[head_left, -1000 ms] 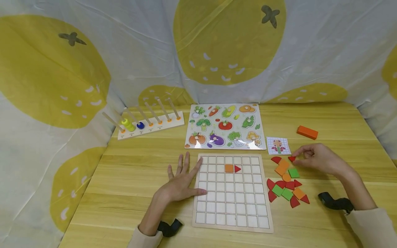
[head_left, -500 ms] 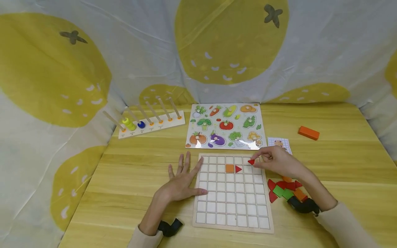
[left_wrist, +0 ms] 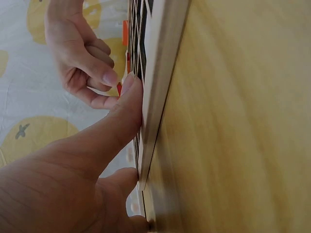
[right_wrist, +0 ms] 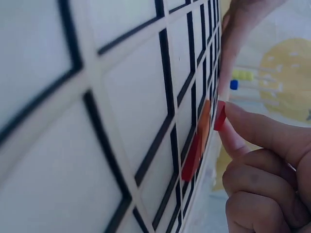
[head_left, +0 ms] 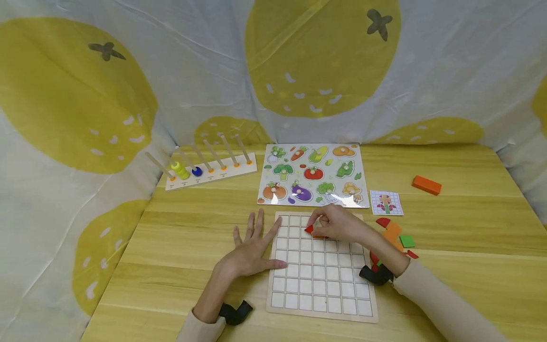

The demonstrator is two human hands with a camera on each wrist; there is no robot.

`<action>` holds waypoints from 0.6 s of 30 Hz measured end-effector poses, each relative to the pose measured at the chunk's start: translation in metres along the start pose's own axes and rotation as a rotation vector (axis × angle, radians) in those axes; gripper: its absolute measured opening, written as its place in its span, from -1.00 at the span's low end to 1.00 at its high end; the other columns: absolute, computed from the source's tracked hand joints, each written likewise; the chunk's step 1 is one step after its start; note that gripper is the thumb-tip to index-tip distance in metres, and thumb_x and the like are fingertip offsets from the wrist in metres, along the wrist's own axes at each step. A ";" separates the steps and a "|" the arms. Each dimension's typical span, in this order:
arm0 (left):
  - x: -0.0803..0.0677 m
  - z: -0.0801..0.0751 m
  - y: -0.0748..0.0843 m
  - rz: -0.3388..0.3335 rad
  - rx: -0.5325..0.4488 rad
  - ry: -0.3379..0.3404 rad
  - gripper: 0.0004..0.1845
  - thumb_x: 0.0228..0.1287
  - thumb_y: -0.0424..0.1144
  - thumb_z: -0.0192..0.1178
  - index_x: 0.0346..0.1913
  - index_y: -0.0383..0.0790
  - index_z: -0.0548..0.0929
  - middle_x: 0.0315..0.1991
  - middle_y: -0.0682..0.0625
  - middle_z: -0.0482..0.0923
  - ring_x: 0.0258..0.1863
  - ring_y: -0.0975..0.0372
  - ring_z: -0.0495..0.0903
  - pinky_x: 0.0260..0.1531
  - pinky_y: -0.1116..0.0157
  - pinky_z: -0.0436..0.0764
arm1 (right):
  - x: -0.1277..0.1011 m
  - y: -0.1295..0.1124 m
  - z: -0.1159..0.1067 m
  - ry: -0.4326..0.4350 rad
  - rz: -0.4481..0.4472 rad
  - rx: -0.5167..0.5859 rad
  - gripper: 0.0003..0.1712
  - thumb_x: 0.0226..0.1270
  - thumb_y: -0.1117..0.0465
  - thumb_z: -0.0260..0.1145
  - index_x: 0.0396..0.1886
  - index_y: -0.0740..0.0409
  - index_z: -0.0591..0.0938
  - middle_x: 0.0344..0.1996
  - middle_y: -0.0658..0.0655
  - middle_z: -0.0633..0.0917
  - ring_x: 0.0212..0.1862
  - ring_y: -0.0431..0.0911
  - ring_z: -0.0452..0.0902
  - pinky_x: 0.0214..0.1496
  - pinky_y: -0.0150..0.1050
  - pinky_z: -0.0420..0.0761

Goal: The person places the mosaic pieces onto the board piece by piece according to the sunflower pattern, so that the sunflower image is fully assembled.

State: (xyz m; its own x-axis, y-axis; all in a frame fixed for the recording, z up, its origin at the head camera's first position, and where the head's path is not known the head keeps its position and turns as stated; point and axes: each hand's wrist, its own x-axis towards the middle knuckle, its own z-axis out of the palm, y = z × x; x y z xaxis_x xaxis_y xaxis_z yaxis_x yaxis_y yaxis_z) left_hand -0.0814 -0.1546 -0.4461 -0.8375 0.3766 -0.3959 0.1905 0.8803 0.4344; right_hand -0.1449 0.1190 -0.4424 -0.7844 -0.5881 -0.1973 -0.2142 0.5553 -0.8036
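My right hand (head_left: 339,224) pinches a small red triangle (head_left: 309,229) between thumb and index finger, close over the upper part of the wooden grid board (head_left: 325,315). In the right wrist view the held piece stands just off the grid, beyond an orange square (right_wrist: 204,121) and another red triangle (right_wrist: 192,158) set in cells. From the head, the hand hides most of those two pieces. My left hand (head_left: 248,256) lies with fingers spread at the board's left side, thumb and index fingertip resting on its edge, as the left wrist view also shows.
Loose red, orange and green pieces (head_left: 392,233) lie right of the board, partly behind the right forearm. Above them are a pattern card (head_left: 386,203) and an orange block (head_left: 426,185). A vegetable knob puzzle (head_left: 314,174) and a peg counting rack (head_left: 211,175) stand behind.
The right hand has carried the red triangle leftward from the loose pieces to over the board, beside the orange square. The left hand has stayed in place.
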 end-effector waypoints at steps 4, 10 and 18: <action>0.000 0.001 0.000 -0.001 0.004 -0.001 0.14 0.26 0.33 0.32 0.70 0.21 -0.17 0.66 -0.23 -0.67 0.64 -0.19 -0.63 0.40 -0.54 -0.43 | 0.005 -0.001 0.005 -0.022 0.003 -0.006 -0.86 0.32 0.26 0.47 -0.16 0.16 0.76 -0.77 -0.12 0.31 -0.64 -0.25 0.21 -0.47 -0.40 0.27; 0.000 0.001 0.000 -0.004 0.001 -0.001 0.14 0.26 0.31 0.33 0.70 0.20 -0.16 0.66 -0.24 -0.67 0.64 -0.19 -0.63 0.39 -0.55 -0.43 | 0.008 -0.002 0.007 -0.035 0.000 -0.006 -0.85 0.31 0.30 0.47 -0.14 0.14 0.76 -0.76 -0.11 0.29 -0.64 -0.23 0.17 -0.47 -0.39 0.22; 0.001 0.000 0.000 -0.001 0.001 0.003 0.14 0.26 0.32 0.33 0.70 0.22 -0.17 0.66 -0.23 -0.66 0.64 -0.18 -0.64 0.39 -0.55 -0.43 | 0.009 0.000 0.007 -0.019 0.020 0.021 -0.85 0.22 0.31 0.53 -0.20 0.10 0.81 -0.78 -0.11 0.28 -0.64 -0.23 0.16 -0.49 -0.40 0.23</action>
State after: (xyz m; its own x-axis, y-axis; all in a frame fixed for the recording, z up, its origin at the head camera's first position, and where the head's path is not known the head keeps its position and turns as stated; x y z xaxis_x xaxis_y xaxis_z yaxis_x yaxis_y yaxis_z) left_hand -0.0820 -0.1545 -0.4468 -0.8392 0.3751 -0.3937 0.1904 0.8809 0.4333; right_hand -0.1479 0.1092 -0.4480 -0.7771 -0.5882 -0.2240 -0.1859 0.5545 -0.8112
